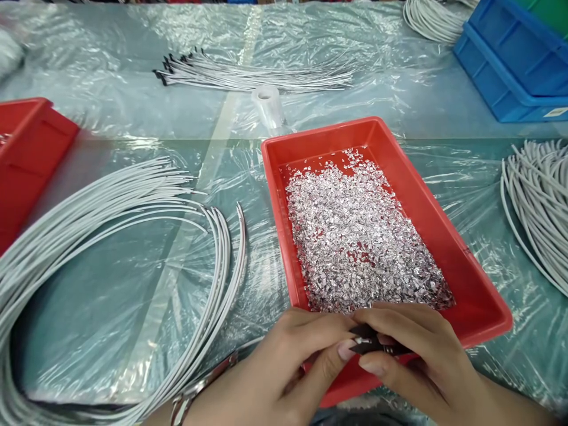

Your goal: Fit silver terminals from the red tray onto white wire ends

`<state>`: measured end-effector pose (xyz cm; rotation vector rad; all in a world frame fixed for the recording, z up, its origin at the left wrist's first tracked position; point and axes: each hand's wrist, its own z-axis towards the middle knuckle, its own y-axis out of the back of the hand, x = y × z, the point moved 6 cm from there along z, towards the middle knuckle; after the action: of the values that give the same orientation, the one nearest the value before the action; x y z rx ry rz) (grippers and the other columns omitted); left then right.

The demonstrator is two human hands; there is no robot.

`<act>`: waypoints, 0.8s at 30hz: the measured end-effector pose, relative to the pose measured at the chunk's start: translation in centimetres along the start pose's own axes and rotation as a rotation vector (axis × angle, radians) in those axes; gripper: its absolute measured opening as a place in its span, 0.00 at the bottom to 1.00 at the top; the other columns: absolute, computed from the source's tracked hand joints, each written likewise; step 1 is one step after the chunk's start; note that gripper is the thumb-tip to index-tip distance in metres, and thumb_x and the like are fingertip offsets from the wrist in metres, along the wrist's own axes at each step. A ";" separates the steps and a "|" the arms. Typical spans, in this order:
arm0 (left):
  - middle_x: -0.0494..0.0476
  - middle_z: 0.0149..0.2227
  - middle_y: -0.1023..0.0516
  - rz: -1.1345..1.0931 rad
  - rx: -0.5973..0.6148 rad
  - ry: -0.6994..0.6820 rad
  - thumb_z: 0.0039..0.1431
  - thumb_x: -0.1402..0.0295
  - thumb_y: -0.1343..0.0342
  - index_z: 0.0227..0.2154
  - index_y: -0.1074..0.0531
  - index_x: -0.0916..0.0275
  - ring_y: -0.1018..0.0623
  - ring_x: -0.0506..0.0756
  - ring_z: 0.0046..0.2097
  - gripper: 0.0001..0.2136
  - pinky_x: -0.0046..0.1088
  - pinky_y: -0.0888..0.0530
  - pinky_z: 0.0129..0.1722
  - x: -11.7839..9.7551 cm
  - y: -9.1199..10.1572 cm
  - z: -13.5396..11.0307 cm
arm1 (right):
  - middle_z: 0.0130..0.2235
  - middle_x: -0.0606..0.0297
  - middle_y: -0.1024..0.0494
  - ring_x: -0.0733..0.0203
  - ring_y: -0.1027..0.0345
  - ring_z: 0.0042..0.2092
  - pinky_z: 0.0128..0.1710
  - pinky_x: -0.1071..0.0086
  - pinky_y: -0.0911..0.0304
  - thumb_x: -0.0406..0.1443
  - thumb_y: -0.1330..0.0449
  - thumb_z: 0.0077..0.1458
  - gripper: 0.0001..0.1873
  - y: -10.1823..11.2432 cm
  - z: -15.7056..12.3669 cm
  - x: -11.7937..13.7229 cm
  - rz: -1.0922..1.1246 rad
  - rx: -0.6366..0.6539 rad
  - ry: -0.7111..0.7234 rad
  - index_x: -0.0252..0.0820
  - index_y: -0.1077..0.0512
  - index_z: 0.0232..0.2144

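Observation:
Over the near edge of a red tray (448, 236), my left hand (306, 361) and my right hand (421, 355) meet. Between their fingertips is a small black part (373, 340) with a shiny silvery bit on it; its exact kind is hard to make out. Thumb and fingers of my right hand are closed on the black part. My left thumb and forefinger pinch at its left end, and whether they hold anything else is hidden. Loose small silvery metal pieces (355, 231) cover much of the tray floor. A white cable (251, 343) runs beside my left wrist.
Coiled white cables (110, 201) lie at left, near my left forearm. Farther back are white cables with black ends (248, 77) and a clear roll (268, 106). Red bin (35, 154) stands left, blue bins (501, 71) back right, grey cable bundle (539, 207) right.

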<state>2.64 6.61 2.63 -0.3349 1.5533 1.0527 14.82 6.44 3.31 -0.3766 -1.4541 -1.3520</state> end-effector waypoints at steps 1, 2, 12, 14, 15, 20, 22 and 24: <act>0.52 0.24 0.28 0.004 -0.004 -0.002 0.65 0.72 0.58 0.29 0.35 0.63 0.29 0.48 0.24 0.10 0.20 0.34 0.22 0.0 0.0 0.0 | 0.32 0.64 0.21 0.63 0.27 0.29 0.27 0.75 0.32 0.40 0.49 0.62 0.09 0.0 0.0 0.0 0.003 0.004 -0.004 0.43 0.32 0.39; 0.51 0.23 0.29 0.007 -0.008 -0.002 0.65 0.72 0.58 0.29 0.35 0.63 0.30 0.48 0.24 0.10 0.20 0.34 0.22 0.0 0.0 0.0 | 0.32 0.64 0.21 0.64 0.27 0.29 0.27 0.75 0.32 0.39 0.49 0.62 0.09 0.0 0.0 0.0 0.005 0.006 -0.008 0.43 0.32 0.39; 0.50 0.21 0.30 -0.027 -0.027 -0.005 0.64 0.71 0.57 0.28 0.34 0.61 0.30 0.48 0.23 0.10 0.20 0.34 0.21 0.0 -0.2 -0.1 | 0.31 0.64 0.21 0.61 0.27 0.29 0.25 0.74 0.32 0.41 0.49 0.61 0.10 0.2 0.0 0.0 0.001 -0.029 -0.036 0.45 0.30 0.38; 0.49 0.20 0.32 -0.026 -0.038 -0.019 0.64 0.71 0.57 0.29 0.34 0.61 0.31 0.48 0.21 0.10 0.20 0.33 0.21 0.0 -0.2 -0.1 | 0.30 0.64 0.21 0.62 0.27 0.29 0.25 0.73 0.31 0.42 0.49 0.62 0.11 0.2 0.0 0.0 0.007 -0.037 -0.041 0.44 0.30 0.38; 0.48 0.20 0.32 -0.021 -0.042 -0.021 0.65 0.71 0.57 0.29 0.33 0.61 0.31 0.48 0.21 0.10 0.20 0.33 0.22 0.0 -0.2 -0.1 | 0.30 0.64 0.21 0.62 0.27 0.29 0.26 0.74 0.31 0.42 0.50 0.62 0.11 0.2 0.0 0.0 0.006 -0.038 -0.042 0.44 0.30 0.38; 0.48 0.21 0.32 -0.014 -0.057 -0.026 0.65 0.71 0.57 0.30 0.32 0.61 0.31 0.48 0.22 0.10 0.21 0.32 0.22 0.0 -0.2 -0.2 | 0.30 0.64 0.21 0.63 0.27 0.28 0.24 0.74 0.33 0.42 0.50 0.63 0.11 0.1 -0.1 0.0 -0.025 -0.042 -0.037 0.44 0.31 0.37; 0.49 0.22 0.31 -0.029 -0.063 -0.027 0.65 0.71 0.57 0.30 0.33 0.61 0.30 0.47 0.22 0.10 0.21 0.31 0.23 -0.1 -0.1 -0.1 | 0.29 0.65 0.22 0.63 0.28 0.27 0.24 0.74 0.33 0.41 0.50 0.62 0.10 0.0 -0.1 0.0 -0.003 -0.039 -0.017 0.45 0.32 0.37; 0.49 0.22 0.30 -0.041 -0.072 -0.032 0.64 0.71 0.56 0.29 0.34 0.61 0.30 0.47 0.22 0.10 0.20 0.31 0.23 -0.2 0.0 0.0 | 0.29 0.66 0.22 0.63 0.28 0.27 0.25 0.74 0.33 0.40 0.50 0.63 0.09 0.0 -0.1 0.0 0.020 -0.033 -0.014 0.45 0.32 0.37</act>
<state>2.66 6.53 2.79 -0.3958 1.4765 1.0782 14.83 6.29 3.29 -0.4217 -1.4373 -1.3606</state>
